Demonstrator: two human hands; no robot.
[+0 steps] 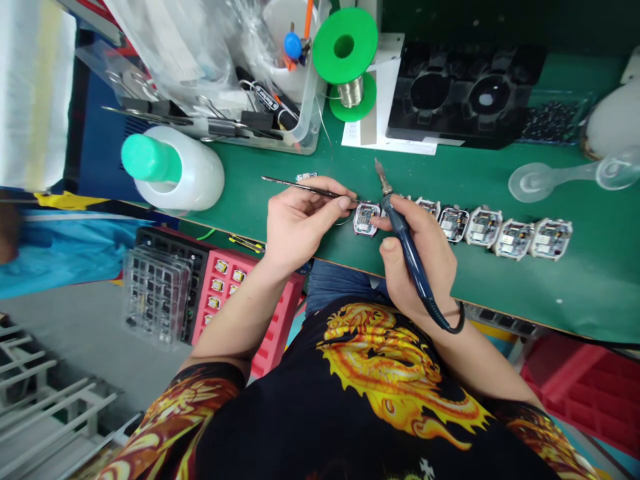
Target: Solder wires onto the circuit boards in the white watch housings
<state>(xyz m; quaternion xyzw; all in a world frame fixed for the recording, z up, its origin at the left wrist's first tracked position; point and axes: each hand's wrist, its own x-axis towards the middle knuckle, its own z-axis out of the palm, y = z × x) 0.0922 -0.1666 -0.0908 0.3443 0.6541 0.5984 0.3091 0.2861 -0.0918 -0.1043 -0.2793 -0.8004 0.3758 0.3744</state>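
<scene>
My left hand (297, 223) is closed on thin metal tweezers (305, 188), whose tips reach a small white device with a circuit board (366, 218) on the green mat (500, 180). My right hand (417, 257) grips a blue-handled soldering iron (403, 230) with its tip pointing up and away, and its fingers touch the same device. A row of several similar white devices (500, 230) lies to the right of it.
A green solder spool (346, 63) and a clear tool tray (240, 107) stand at the back. A white bottle with a green cap (173, 167) lies at left. A black fixture (463, 90) is at back right. Pink and black part trays (220, 283) sit below the table edge.
</scene>
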